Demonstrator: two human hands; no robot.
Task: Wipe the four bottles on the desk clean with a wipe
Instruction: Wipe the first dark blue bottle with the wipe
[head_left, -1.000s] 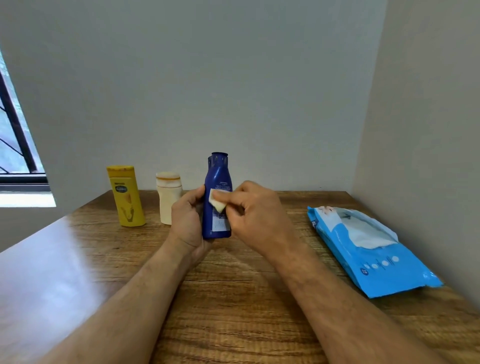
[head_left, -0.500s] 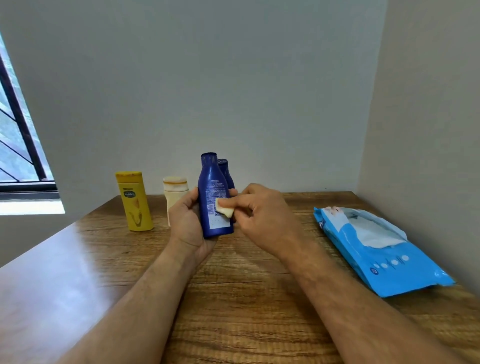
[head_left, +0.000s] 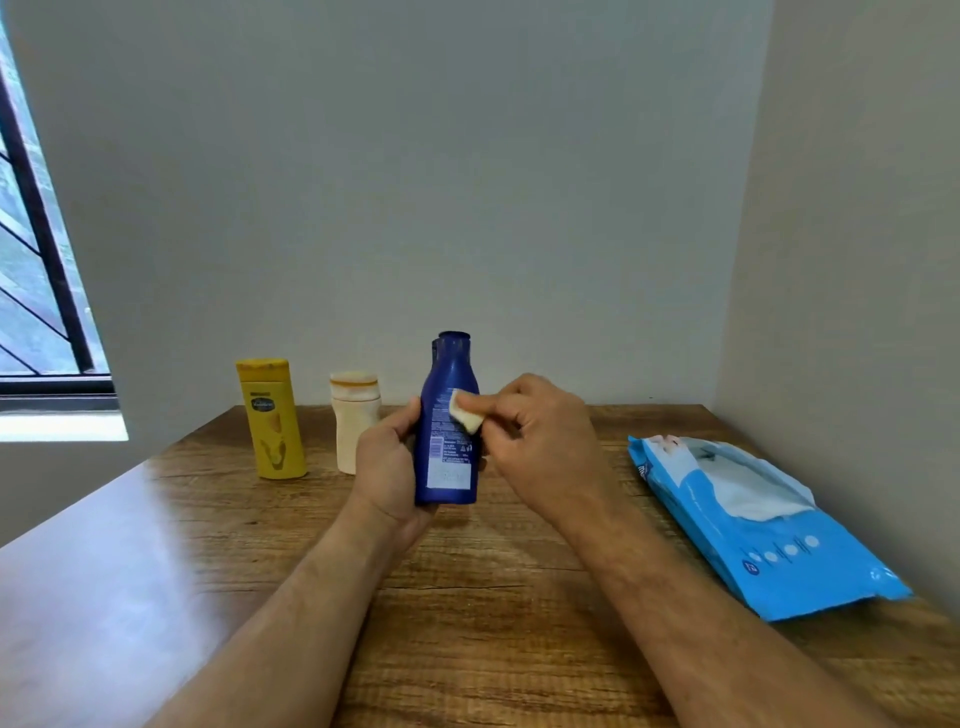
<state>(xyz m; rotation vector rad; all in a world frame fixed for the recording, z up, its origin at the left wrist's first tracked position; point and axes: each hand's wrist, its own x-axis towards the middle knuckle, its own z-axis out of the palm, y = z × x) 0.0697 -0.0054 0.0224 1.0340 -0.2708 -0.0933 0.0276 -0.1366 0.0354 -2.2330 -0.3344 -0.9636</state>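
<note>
We gripped the blue bottle (head_left: 450, 431) in our left hand (head_left: 387, 467); right hand (head_left: 540, 441) pinched the wipe (head_left: 466, 414). Best rotate bottle, cover label evenly.

Brown wood-grain bench (head_left: 467, 623), set into a corner between two pale walls, with a glossy sheen along its left side. Standing upright on it, near the back edge: a yellow plastic bottle with flat yellow cap (head_left: 271, 418); just to its right, apart, a cream plastic bottle with wide cream cap (head_left: 355, 421). Lying flat on the right side, near the wall: a blue soft plastic pack of wet wipes (head_left: 769, 530), flap open, white wipe showing.
</note>
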